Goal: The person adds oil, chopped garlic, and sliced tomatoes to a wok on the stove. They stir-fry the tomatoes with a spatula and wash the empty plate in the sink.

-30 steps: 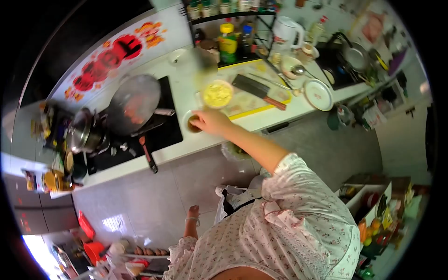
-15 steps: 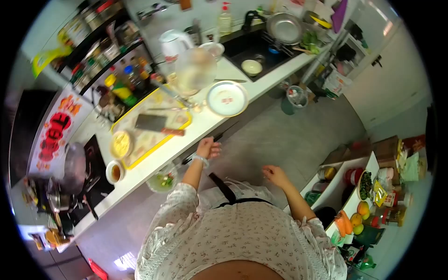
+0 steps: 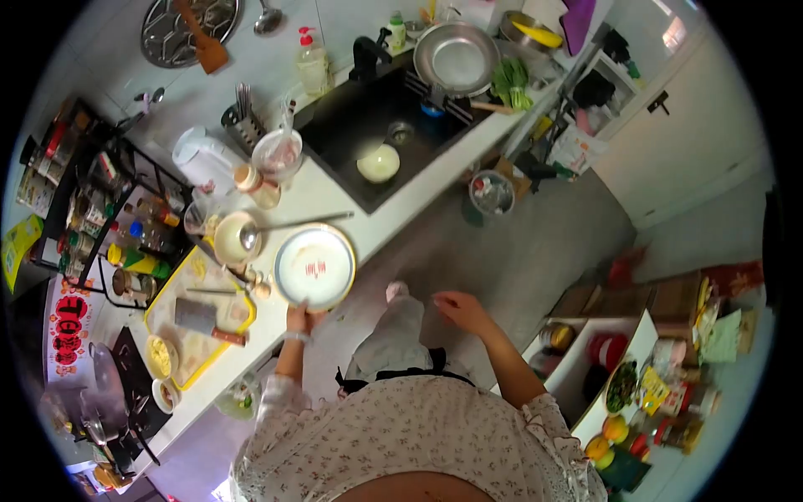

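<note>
Plate (image 3: 314, 255): round and white, with a blue band near the rim and red print in the middle; set at the front edge of the pale counter (image 3: 418, 192), partly overhanging it; cannot tell whether fully resting or slightly lifted.
Left hand (image 3: 301, 320): at the near rim of the plate, touching it; thumb up against the rim, other fingers bent and partly hidden at the edge; cannot tell whether pinching firmly.
Right hand (image 3: 462, 311): to the right of the plate, well apart from it, above the floor; fingers loosely bent, close to one another, pointing toward the plate's side.
Pale bowl (image 3: 224, 244): just left of the plate, on the counter.
Ladle (image 3: 248, 237): scoop inside that bowl, with a long handle passing just beyond the plate's far rim.
Cutting board (image 3: 180, 303): left of the plate, yellow-edged.
Cleaver (image 3: 196, 318): flat on that board, with its wooden handle toward the plate's near side.
Jar (image 3: 261, 191): beyond the plate and slightly left, upright.
Black sink (image 3: 351, 171): beyond the plate and to the right.
Cream bowl (image 3: 378, 163): inside that sink, well apart from the plate.
</note>
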The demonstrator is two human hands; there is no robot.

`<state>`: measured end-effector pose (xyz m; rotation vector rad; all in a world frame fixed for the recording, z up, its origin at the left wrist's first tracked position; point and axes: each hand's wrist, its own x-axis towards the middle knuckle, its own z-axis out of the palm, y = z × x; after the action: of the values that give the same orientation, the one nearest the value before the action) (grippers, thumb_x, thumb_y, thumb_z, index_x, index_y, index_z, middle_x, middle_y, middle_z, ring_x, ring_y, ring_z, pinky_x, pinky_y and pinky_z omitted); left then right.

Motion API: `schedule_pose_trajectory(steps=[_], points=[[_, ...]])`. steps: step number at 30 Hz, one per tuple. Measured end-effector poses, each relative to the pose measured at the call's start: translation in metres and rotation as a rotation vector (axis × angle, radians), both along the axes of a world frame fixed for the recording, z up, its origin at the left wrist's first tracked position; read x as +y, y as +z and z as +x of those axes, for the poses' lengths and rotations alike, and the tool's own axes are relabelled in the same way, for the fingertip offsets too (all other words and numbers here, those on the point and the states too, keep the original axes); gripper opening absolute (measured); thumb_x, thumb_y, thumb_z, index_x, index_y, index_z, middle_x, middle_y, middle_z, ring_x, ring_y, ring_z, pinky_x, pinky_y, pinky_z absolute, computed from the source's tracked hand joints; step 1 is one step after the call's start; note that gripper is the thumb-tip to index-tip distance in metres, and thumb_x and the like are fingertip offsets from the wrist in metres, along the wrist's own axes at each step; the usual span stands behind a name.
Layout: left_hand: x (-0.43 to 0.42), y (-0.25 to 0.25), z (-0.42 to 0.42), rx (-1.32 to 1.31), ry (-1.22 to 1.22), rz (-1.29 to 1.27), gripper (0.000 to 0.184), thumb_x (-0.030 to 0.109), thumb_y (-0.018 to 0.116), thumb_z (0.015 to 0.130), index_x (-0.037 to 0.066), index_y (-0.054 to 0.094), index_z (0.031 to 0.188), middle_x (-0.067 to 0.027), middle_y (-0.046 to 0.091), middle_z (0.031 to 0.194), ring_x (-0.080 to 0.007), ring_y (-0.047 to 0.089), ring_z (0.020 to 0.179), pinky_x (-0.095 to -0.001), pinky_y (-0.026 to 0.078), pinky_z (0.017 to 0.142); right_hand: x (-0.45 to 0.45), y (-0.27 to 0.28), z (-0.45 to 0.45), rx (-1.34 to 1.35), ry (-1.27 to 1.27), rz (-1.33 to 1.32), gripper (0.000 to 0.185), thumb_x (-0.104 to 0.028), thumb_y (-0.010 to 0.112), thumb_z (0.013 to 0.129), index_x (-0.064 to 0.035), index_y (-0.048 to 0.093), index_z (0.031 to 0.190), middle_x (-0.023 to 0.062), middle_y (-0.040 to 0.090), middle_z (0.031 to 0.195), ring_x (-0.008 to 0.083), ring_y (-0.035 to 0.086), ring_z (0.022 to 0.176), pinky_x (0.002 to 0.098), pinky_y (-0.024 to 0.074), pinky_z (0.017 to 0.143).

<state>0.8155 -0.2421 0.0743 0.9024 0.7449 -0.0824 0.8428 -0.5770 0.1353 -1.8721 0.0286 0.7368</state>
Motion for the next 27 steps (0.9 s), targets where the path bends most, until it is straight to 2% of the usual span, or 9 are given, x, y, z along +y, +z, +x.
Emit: schedule_pose_trajectory(steps=[6,10,12,14,16,17,20,24,27], points=[[-0.027,0.056,0.018,0.049,-0.162,0.051,0.030,0.012,0.034,0.078,-0.004,0.030,0.103,-0.0197,0.053,0.070,-0.0248,0.055,0.053,-0.0305,0.048,0.047,-0.041,0.001,0.129,0.076,-0.036,0.050,0.025,-0.020,0.048,0.076,-0.0032,0.051,0.095,0.0062,0.053,0.071,0.0099,0.050,0.060,0.0218,0.0413,0.053],[-0.061,0.080,0.079,0.094,-0.217,0.081,0.027,0.010,0.031,0.078,-0.003,0.030,0.102,-0.0189,0.054,0.070,-0.0241,0.055,0.053,-0.0288,0.048,0.047,-0.047,-0.003,0.219,-0.041,-0.009,0.117,0.024,-0.016,0.047,0.077,-0.0030,0.049,0.097,0.0060,0.054,0.069,0.0096,0.050,0.055,0.0218,0.0417,0.050],[-0.083,0.085,0.116,0.066,-0.233,0.137,0.031,0.012,0.036,0.076,-0.003,0.033,0.102,-0.0168,0.054,0.072,-0.0221,0.056,0.057,-0.0299,0.049,0.051,-0.042,-0.001,0.276,-0.122,0.040,0.206,0.026,-0.013,0.046,0.077,-0.0037,0.046,0.101,0.0061,0.055,0.068,0.0094,0.049,0.051,0.0220,0.0419,0.049],[-0.106,0.077,0.150,0.060,-0.170,0.138,0.031,0.014,0.037,0.077,-0.003,0.032,0.103,-0.0171,0.054,0.074,-0.0220,0.056,0.057,-0.0294,0.049,0.051,-0.026,0.012,0.340,-0.188,0.049,0.138,0.029,-0.016,0.048,0.077,-0.0035,0.045,0.103,0.0058,0.054,0.069,0.0087,0.049,0.053,0.0212,0.0413,0.048],[-0.132,0.073,0.186,0.013,-0.100,0.089,0.031,0.014,0.037,0.078,-0.003,0.032,0.103,-0.0171,0.054,0.074,-0.0223,0.056,0.058,-0.0290,0.049,0.051,-0.009,0.000,0.417,-0.129,0.049,0.342,0.030,-0.020,0.048,0.077,-0.0009,0.045,0.101,0.0058,0.053,0.071,0.0087,0.050,0.055,0.0191,0.0404,0.048],[-0.141,0.065,0.201,-0.001,-0.112,0.055,0.030,0.012,0.037,0.078,-0.003,0.030,0.104,-0.0168,0.054,0.075,-0.0225,0.056,0.058,-0.0292,0.049,0.051,0.004,0.016,0.446,-0.086,0.044,0.407,0.030,-0.023,0.049,0.077,-0.0010,0.047,0.097,0.0059,0.054,0.070,0.0088,0.051,0.055,0.0185,0.0406,0.047],[-0.173,0.062,0.246,-0.030,-0.007,0.060,0.028,0.010,0.035,0.078,-0.002,0.030,0.104,-0.0176,0.053,0.078,-0.0238,0.056,0.058,-0.0297,0.049,0.052,0.042,0.008,0.536,-0.026,0.059,0.365,0.036,-0.035,0.049,0.075,-0.0003,0.049,0.086,0.0085,0.054,0.070,0.0114,0.052,0.053,0.0212,0.0428,0.046],[-0.206,0.074,0.298,0.033,0.142,0.071,0.027,0.009,0.033,0.078,-0.001,0.031,0.103,-0.0178,0.052,0.080,-0.0258,0.056,0.059,-0.0307,0.049,0.052,0.086,-0.003,0.614,-0.163,0.181,0.091,0.051,-0.045,0.049,0.070,0.0043,0.047,0.081,0.0115,0.053,0.062,0.0174,0.053,0.047,0.0264,0.0437,0.041],[-0.220,0.067,0.323,0.029,0.237,0.033,0.025,0.007,0.032,0.078,-0.002,0.032,0.102,-0.0175,0.052,0.075,-0.0250,0.055,0.057,-0.0315,0.048,0.053,0.116,-0.020,0.651,0.030,0.205,0.083,0.054,-0.055,0.042,0.070,-0.0007,0.046,0.074,0.0093,0.052,0.057,0.0161,0.050,0.042,0.0252,0.0396,0.038]])
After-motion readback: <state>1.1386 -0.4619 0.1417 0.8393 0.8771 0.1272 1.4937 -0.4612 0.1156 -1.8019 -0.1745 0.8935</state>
